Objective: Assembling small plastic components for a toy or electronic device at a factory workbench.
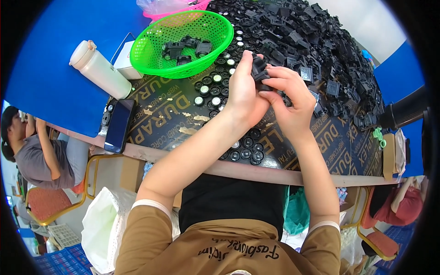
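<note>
both hands, left hand (242,89) and right hand (289,94), grasp a black part (260,69) beside the green basket (183,41).

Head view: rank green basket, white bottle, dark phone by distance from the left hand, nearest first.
From the left hand:
1. Green basket, up and to its left, black parts inside.
2. Dark phone, lying flat at the table's left edge.
3. White bottle, farthest left, lying on its side.

Dark board table (183,120) w/ pale wood edge, blue wall (55,27) behind it. Red-padded chairs (46,201) w/ gold frames at left & right; blue floor (59,262) below. Light bright, even.
</note>
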`<action>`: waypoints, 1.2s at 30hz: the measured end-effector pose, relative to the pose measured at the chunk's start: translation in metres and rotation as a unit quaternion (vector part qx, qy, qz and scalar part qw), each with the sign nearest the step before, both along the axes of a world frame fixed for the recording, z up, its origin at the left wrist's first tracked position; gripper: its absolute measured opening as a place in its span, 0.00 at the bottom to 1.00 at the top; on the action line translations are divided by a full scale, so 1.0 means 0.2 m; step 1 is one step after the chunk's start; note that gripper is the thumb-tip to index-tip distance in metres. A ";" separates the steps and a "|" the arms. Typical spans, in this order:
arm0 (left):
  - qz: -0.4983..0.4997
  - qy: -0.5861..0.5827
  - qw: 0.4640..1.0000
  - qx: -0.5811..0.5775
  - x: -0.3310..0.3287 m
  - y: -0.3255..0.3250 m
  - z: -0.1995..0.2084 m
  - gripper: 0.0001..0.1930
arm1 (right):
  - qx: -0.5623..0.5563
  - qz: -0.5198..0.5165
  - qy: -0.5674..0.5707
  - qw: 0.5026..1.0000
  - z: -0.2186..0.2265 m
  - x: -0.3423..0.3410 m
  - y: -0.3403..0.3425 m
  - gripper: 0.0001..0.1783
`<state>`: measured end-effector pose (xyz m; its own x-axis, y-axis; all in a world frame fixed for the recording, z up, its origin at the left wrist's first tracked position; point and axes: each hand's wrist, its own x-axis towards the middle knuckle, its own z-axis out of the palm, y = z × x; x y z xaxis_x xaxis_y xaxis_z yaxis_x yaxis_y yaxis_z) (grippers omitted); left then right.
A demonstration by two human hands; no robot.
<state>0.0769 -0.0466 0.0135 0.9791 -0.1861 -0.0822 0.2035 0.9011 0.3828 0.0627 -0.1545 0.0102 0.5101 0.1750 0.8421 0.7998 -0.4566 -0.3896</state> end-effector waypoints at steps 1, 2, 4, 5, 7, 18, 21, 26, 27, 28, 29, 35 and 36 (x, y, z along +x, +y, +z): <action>0.002 -0.010 1.000 0.011 0.00 0.00 -0.01 0.17 | -0.004 0.005 0.002 1.000 0.00 0.00 0.00 0.11; 0.002 -0.010 1.000 0.011 0.00 0.00 -0.01 0.17 | -0.004 0.005 0.002 1.000 -0.01 0.00 0.00 0.11; 0.031 -0.027 0.999 0.033 -0.01 -0.02 -0.01 0.18 | -0.008 0.005 -0.010 1.000 -0.02 0.00 -0.01 0.13; 0.042 -0.043 0.997 0.041 -0.01 -0.03 -0.01 0.18 | -0.008 0.005 -0.010 1.000 -0.02 0.00 -0.01 0.13; 0.051 -0.068 0.994 0.065 -0.03 -0.03 -0.02 0.18 | 0.048 0.019 0.027 0.998 -0.02 -0.03 0.02 0.18; 0.092 -0.105 0.977 0.160 -0.07 -0.06 -0.04 0.17 | 0.052 0.022 0.082 0.995 -0.08 -0.02 -0.02 0.20; 0.098 -0.119 0.971 0.182 -0.05 -0.05 -0.04 0.17 | 0.051 0.011 0.090 0.995 -0.09 -0.03 -0.01 0.22; 0.263 -0.335 0.708 0.563 0.15 0.14 0.06 0.14 | 0.106 0.005 0.131 0.986 -0.02 0.07 -0.04 0.27; 0.310 -0.315 0.685 0.579 0.20 0.22 0.07 0.15 | 0.049 0.031 0.190 0.980 0.00 0.06 -0.09 0.22; 0.383 -0.315 0.530 0.688 0.22 0.31 0.12 0.17 | -0.011 0.052 0.264 0.963 -0.01 0.03 -0.11 0.19; 0.408 -0.280 0.387 0.778 0.24 0.39 0.12 0.20 | -0.071 0.073 0.335 0.937 -0.03 0.01 -0.13 0.16; 0.226 -0.510 0.413 0.720 0.23 0.22 0.09 0.19 | -0.289 0.100 0.329 0.893 -0.08 -0.08 -0.09 0.23; 0.147 -0.539 0.425 0.713 0.23 0.15 0.02 0.20 | -0.300 0.102 0.320 0.893 -0.10 -0.09 -0.09 0.23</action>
